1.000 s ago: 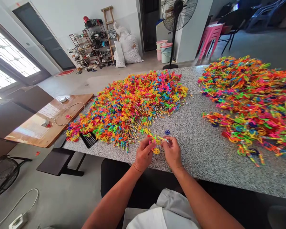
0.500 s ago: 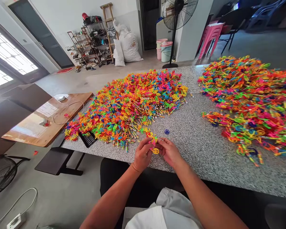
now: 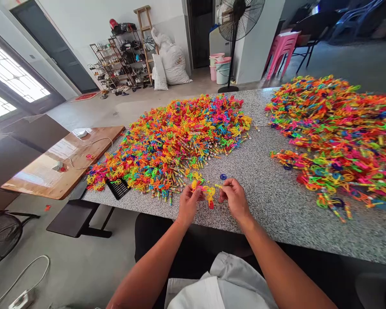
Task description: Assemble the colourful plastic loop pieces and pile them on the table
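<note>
Between the thumb and fingers of my left hand (image 3: 188, 203) is a small cluster of yellow, pink and red plastic pieces (image 3: 209, 194), part of it dangling toward the right. My right hand (image 3: 235, 197) pinches a thin yellow-green stick (image 3: 218, 186), its tip pointing left at the cluster. A gap separates the two hands. Just beyond the right hand, a dark blue plastic ring (image 3: 223, 176) lies on the speckled stone table (image 3: 257, 171). A large heap of colourful plastic pieces with short patterned sticks (image 3: 180, 137) spreads beyond my left hand.
Another large heap of colourful pieces (image 3: 337, 128) covers the table's right side. A black slotted tray (image 3: 118, 189) sits at the left edge, by a low wooden table (image 3: 64, 163) with a cable. A standing fan (image 3: 233, 43) and white sacks (image 3: 173, 64) stand beyond.
My hands have moved apart, the right one shifting right with the stick. The plastic cluster now hangs from my left hand, more of it showing.
</note>
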`<state>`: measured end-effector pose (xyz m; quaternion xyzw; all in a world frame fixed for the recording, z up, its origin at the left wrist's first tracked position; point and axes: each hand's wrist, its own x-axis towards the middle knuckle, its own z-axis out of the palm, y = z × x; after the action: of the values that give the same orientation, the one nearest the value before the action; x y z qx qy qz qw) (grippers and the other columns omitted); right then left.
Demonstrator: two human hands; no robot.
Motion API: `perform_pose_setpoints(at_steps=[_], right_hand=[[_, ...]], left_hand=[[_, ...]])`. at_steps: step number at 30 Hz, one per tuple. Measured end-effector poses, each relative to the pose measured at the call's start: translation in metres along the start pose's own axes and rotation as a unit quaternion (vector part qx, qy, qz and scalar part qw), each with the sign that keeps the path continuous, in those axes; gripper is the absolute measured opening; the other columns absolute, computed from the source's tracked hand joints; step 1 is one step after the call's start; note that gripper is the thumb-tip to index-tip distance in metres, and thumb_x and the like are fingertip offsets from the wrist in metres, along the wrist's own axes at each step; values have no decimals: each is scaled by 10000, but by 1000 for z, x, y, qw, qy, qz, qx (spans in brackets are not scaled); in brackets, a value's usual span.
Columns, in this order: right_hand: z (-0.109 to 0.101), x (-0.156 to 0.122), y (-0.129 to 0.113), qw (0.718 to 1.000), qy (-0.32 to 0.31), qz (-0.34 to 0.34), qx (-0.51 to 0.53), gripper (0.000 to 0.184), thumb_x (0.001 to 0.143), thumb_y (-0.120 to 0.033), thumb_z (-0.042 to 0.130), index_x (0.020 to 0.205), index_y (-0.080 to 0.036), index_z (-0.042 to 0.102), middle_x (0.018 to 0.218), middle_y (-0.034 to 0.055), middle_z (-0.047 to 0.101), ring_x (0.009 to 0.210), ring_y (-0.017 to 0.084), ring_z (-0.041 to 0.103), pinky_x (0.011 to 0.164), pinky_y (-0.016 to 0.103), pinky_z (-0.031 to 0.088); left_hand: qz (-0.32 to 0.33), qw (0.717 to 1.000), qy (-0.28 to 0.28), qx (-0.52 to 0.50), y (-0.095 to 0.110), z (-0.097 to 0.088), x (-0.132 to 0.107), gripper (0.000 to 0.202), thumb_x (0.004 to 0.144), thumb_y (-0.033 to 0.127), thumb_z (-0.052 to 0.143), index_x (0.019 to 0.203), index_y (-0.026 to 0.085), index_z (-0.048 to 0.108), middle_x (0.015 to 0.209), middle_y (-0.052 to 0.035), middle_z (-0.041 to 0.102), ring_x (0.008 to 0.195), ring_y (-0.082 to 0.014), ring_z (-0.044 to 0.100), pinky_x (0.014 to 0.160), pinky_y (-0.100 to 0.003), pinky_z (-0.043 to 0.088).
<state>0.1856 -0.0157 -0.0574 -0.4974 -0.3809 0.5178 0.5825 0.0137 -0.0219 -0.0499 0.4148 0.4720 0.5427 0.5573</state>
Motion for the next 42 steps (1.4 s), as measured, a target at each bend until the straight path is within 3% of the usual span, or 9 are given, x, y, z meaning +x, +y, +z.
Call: perform_pose_setpoints(at_steps=[4,8,11,17,21,25,31,36,42], right_hand=[[-2,-1,-5,999,-9,-14,-42,224,915,-430,550,1008,-253,653,603,-52,541,514,161,536,477,279,498],[6,-15,-10,986,-14,-84,-144,317,957,-462,553,1135,-239,692,954,50,694,838,214,667,705,345,583],[14,-26,-8,965,-21,-161,-206,340,925,-442,654,1192,-231,655,1153,92,669,1024,244,657,823,378,586],[21,-30,-1,921,10,-275,-276,164,985,-366,608,1069,-228,636,1004,74,658,923,219,645,818,376,567],[21,-30,-2,912,41,-286,-293,149,995,-363,591,1024,-226,641,932,61,651,843,211,629,780,365,549],[25,-35,-2,930,81,-244,-262,166,969,-378,615,978,-217,654,907,54,654,836,212,620,760,356,531],[34,-40,-3,999,41,-28,-2,260,859,-474,753,917,-230,683,826,1,670,702,162,599,627,284,523],[24,-39,-6,949,-107,129,267,308,717,-395,900,915,-253,712,850,-22,696,687,132,624,590,242,524],[11,-40,-13,918,-191,151,315,324,682,-355,929,926,-267,735,843,-30,716,716,130,656,682,253,553]], left_hand=[[-29,998,33,-41,3,6,2,422,803,528,771,942,173,590,839,-8,651,707,-139,655,666,-295,582],[-9,998,48,-41,6,13,0,400,820,503,766,956,178,575,875,-9,660,730,-140,679,743,-327,602],[7,998,46,-44,10,19,-3,387,839,493,754,968,174,577,920,-22,663,800,-157,701,787,-343,610],[35,998,20,-38,16,24,-11,370,860,486,744,974,175,578,969,-27,658,868,-155,691,812,-335,618],[34,998,17,-47,14,25,-15,361,869,479,741,984,177,581,970,-29,665,882,-161,695,833,-350,619],[86,996,22,-18,6,26,-20,294,912,447,705,972,178,605,983,-50,686,935,-184,703,892,-376,597],[248,961,28,118,1,20,-27,105,970,296,633,985,193,633,1107,-93,729,1054,-206,698,977,-388,546],[422,878,-40,224,17,14,-33,120,948,117,579,1018,203,627,1106,-107,748,1044,-208,719,916,-387,580],[499,826,-94,244,23,10,-43,276,930,50,527,1110,222,647,1163,-126,747,1163,-230,698,948,-415,602]])
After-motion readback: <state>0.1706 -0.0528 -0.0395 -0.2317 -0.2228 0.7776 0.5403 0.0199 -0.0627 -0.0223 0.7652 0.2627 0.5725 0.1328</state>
